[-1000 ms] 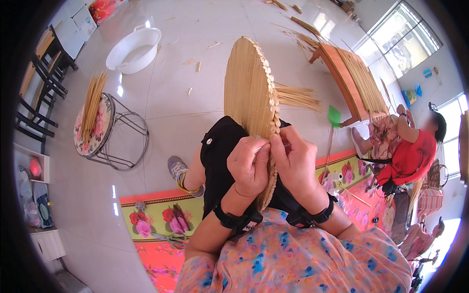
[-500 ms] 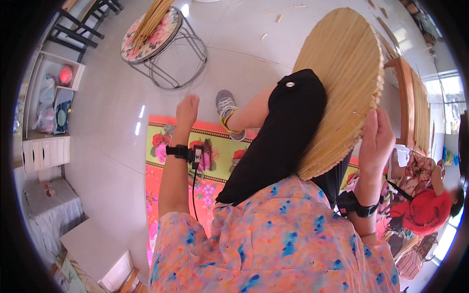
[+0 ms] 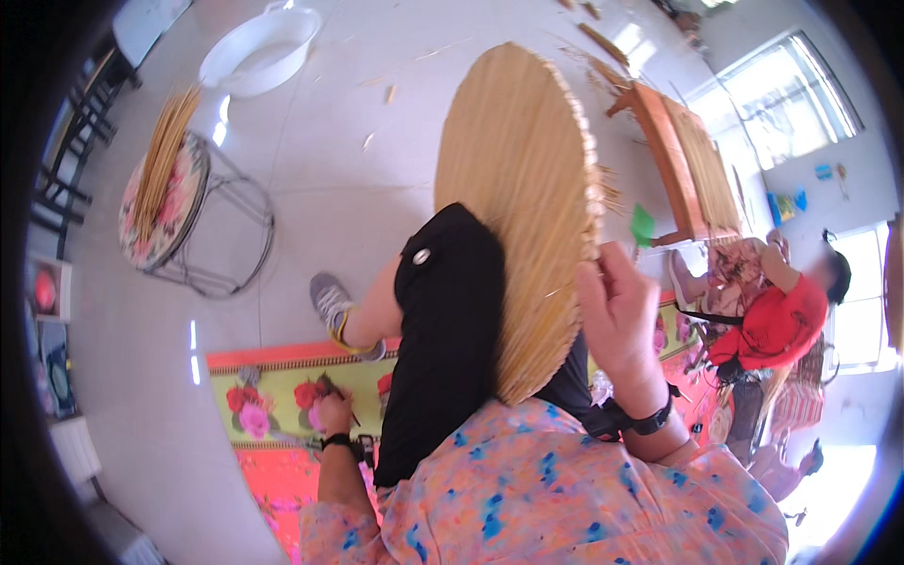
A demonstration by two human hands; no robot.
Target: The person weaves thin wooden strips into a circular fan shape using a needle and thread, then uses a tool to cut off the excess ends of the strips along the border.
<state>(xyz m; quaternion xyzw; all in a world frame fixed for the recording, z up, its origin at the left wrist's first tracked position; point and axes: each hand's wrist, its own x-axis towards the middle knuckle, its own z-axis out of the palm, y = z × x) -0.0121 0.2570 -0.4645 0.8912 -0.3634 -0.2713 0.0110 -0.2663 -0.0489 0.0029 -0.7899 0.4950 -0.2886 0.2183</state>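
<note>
A flat round mat of pale straw-like stalks (image 3: 518, 179), with a knobbly edge, stands tilted against my raised knee in black trousers (image 3: 452, 311). My right hand (image 3: 621, 306) pinches its right rim between thumb and fingers. A small thin glint, perhaps a needle, shows on its face near that hand. My left hand (image 3: 332, 411) is low on the left, over the flowered floor cloth (image 3: 273, 391), away from the mat. Its fingers look closed; what they hold, if anything, is too small to make out.
On the left, a floral round stool (image 3: 193, 212) carries a bundle of thin stalks (image 3: 162, 174). Behind it sits a white basin (image 3: 259, 52). An orange-brown wooden table (image 3: 659, 155) bears more stalks at right. Another person in red (image 3: 772, 325) sits nearby, and stalk scraps litter the floor.
My left hand has dropped from above the floor to low over the flowered cloth. My right hand still grips the mat's rim. The view has swung right, bringing the basin into sight.
</note>
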